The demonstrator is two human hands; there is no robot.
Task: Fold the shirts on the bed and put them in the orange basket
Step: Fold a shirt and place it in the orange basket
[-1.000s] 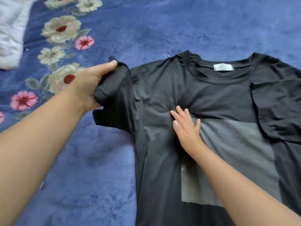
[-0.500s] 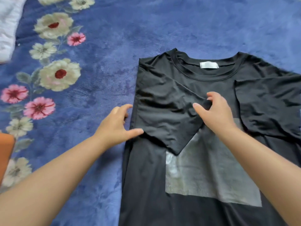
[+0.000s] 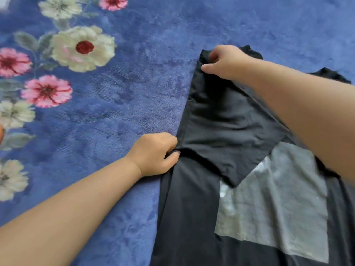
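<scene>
So there's a black shirt [image 3: 194, 217] laid out flat on the bed, on the right side of a fuzzy blue blanket [image 3: 134, 93] with big cream and pink flowers [image 3: 82, 48] printed down its left side. The shirt has a large silvery-grey square print [image 3: 278, 208] on its front, and the near sleeve [image 3: 226, 135] is folded in across the chest, so its corner sits over the top-left corner of that print. The left hand [image 3: 155, 154] is down at the shirt's left edge, right where the folded sleeve's lower edge meets the side of the body, with the thumb and fingers curled in and pinching the fabric there. The right hand [image 3: 224, 61] is reaching across up at the shoulder end of the same fold, fingers curled under and gripping a bunched bit of black cloth near the top corner; the forearm crosses over the shirt and hides the collar area, so I can't tell how the neckline lies. Both hands are on the same left edge of the shirt, one at the top of it and one partway down. A bit of the far shoulder [image 3: 330, 75] pokes out beyond the right arm. There's a tiny sliver of something orange [image 3: 1, 134] at the far left edge of the view, too little of it to say what it is.
</scene>
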